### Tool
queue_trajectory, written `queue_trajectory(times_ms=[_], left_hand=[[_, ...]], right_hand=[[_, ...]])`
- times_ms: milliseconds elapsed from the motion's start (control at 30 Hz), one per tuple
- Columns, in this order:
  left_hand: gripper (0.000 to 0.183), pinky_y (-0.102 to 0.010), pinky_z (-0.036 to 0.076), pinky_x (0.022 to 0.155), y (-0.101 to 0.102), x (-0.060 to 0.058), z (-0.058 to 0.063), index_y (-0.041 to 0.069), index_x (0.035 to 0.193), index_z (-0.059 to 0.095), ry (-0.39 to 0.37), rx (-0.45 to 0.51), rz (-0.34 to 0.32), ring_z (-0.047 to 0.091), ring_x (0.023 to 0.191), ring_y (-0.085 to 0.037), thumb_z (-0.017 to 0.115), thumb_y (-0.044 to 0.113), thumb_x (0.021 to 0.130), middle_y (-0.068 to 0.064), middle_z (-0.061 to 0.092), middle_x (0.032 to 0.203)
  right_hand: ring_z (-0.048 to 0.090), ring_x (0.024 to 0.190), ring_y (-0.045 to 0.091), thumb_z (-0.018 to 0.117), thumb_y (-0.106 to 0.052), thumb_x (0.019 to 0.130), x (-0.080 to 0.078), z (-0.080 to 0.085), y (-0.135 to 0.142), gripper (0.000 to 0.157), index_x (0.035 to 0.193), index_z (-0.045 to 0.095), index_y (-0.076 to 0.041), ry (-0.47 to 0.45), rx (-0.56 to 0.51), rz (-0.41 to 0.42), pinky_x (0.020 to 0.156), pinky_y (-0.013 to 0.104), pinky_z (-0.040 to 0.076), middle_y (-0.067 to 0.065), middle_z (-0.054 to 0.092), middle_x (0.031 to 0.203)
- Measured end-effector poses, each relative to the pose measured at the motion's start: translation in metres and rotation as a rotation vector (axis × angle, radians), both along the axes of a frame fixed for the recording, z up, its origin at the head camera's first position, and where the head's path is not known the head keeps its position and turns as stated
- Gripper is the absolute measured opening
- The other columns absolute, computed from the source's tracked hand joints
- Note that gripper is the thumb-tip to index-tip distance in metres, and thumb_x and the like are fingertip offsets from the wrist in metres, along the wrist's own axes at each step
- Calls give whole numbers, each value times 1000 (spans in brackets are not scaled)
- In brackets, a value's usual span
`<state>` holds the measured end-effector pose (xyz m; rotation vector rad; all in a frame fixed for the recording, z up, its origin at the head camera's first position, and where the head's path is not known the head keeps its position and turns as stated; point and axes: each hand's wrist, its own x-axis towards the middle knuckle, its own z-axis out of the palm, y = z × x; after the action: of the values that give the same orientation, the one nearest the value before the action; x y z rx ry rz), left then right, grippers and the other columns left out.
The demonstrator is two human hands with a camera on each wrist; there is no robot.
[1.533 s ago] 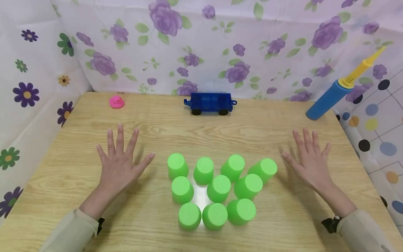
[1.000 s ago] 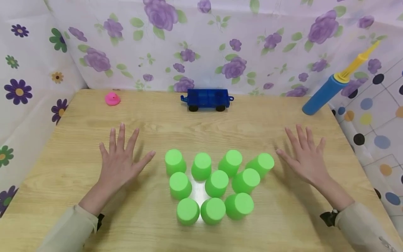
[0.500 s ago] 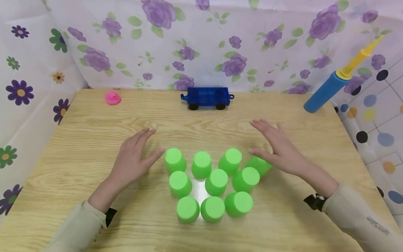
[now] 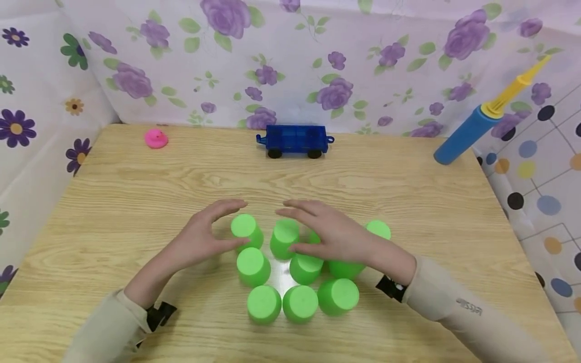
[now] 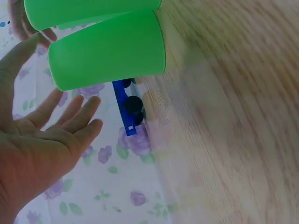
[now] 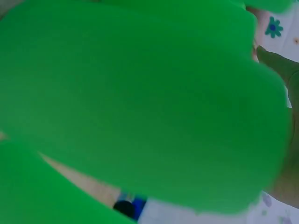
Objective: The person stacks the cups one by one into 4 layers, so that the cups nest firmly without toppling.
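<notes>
Several bright green cups stand upside down on the wooden table in rough rows. My left hand [image 4: 199, 237] is at the back-left cup [image 4: 245, 229], fingers behind its top and thumb in front. In the left wrist view, those fingers [image 5: 79, 116] are spread and loosely bent beside a green cup [image 5: 107, 51], with no clear grip. Over the cups reaches my right hand [image 4: 338, 232], its fingers and thumb on either side of the second back cup [image 4: 285, 237]; contact cannot be told. It partly hides cups beneath it. Blurred green cups [image 6: 140, 102] fill most of the right wrist view.
At the back of the table stands a blue toy wagon [image 4: 296, 139]. A pink toy duck [image 4: 156, 138] sits at the back left. A blue and yellow hand pump [image 4: 467, 133] leans at the back right. Flowered cloth [image 4: 181, 60] hangs behind.
Both hands were spread flat on either side of the cups. They have moved inward, the right one further, and their fingers now bend around the back-row cups. The cups keep their layout.
</notes>
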<state>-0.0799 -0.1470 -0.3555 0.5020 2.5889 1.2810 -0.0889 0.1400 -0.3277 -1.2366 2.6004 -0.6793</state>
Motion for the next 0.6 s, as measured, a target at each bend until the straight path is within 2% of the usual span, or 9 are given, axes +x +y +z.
queue_trajectory(times_ms=[133, 233, 400, 500, 600], left_hand=[[68, -51, 36, 103, 3, -2, -4, 14, 130, 53, 24, -11, -10, 43, 127, -29, 82, 31, 71, -6, 48, 137], [66, -48, 41, 100, 6, -3, -7, 11, 128, 55, 8, -18, -13, 49, 122, -30, 82, 29, 71, -8, 53, 132], [64, -51, 41, 98, 8, -4, -9, 13, 127, 57, -37, -60, 3, 50, 121, -31, 82, 29, 70, -7, 57, 128], [64, -55, 41, 97, 7, -9, -10, 12, 126, 57, -27, -81, 9, 50, 120, -35, 82, 29, 70, -9, 59, 126], [66, -57, 40, 97, 5, -19, -12, 12, 127, 54, -4, -71, 19, 51, 119, -38, 82, 28, 70, -10, 60, 125]], right_hand=[[34, 134, 20, 58, -43, 91, 3, -8, -9, 58, 141, 40, -22, -80, 41, 24, 107, 39, 34, 3, 35, 148], [35, 134, 18, 58, -41, 91, 4, -12, -14, 57, 141, 40, -20, -106, 52, 8, 107, 36, 35, 2, 37, 147], [40, 131, 19, 58, -31, 93, 5, -13, -20, 52, 140, 43, -12, -128, 37, -23, 106, 34, 36, 6, 43, 142], [44, 128, 21, 57, -23, 94, 6, -14, -22, 47, 136, 45, -7, -133, 15, -28, 104, 34, 39, 9, 47, 138], [47, 124, 21, 58, -19, 93, 6, -14, -23, 44, 134, 47, -5, -135, 3, -30, 102, 32, 41, 9, 50, 134]])
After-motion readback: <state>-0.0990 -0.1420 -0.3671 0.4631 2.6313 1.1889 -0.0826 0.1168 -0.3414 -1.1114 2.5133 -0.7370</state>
